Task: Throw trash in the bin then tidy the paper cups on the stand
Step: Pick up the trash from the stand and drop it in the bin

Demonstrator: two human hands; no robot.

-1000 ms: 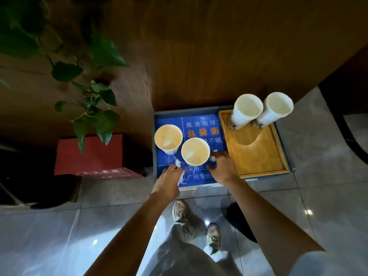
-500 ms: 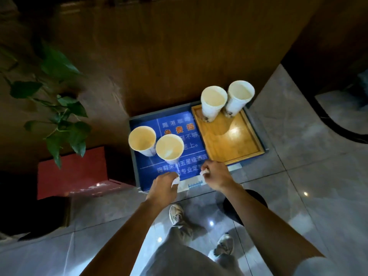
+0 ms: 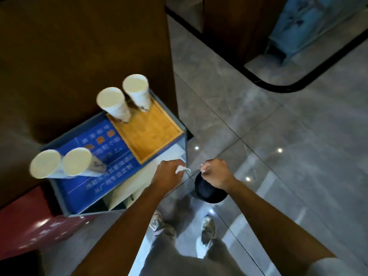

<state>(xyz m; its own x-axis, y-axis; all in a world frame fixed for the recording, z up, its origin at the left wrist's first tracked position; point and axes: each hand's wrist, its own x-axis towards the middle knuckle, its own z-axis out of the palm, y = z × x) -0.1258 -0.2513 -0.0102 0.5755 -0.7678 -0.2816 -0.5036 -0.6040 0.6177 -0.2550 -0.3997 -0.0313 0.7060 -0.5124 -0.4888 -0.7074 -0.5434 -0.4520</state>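
Observation:
My left hand (image 3: 169,174) is closed on a scrap of white paper trash (image 3: 180,169) just off the stand's front right corner. My right hand (image 3: 216,173) is closed on another small white scrap (image 3: 203,169), directly above a small black bin (image 3: 208,191) on the floor. The grey stand (image 3: 184,136) has a blue printed top (image 3: 103,162). Two stacks of white paper cups (image 3: 114,103) rise from a wooden tray (image 3: 149,132) at its right. Two more cup stacks (image 3: 76,164) stand on the blue part at the left.
A brown wooden wall (image 3: 79,46) stands behind the stand. A red box (image 3: 29,222) sits on the floor to the left. Glossy grey tiles (image 3: 278,136) spread to the right, with a black curved edge (image 3: 278,86) and a pale blue object (image 3: 310,24) beyond. My shoes (image 3: 207,228) are below.
Both hands have lifted off the blue top with the paper scraps and swung right, to above the black bin. My view has turned to the right, so the stand now sits left.

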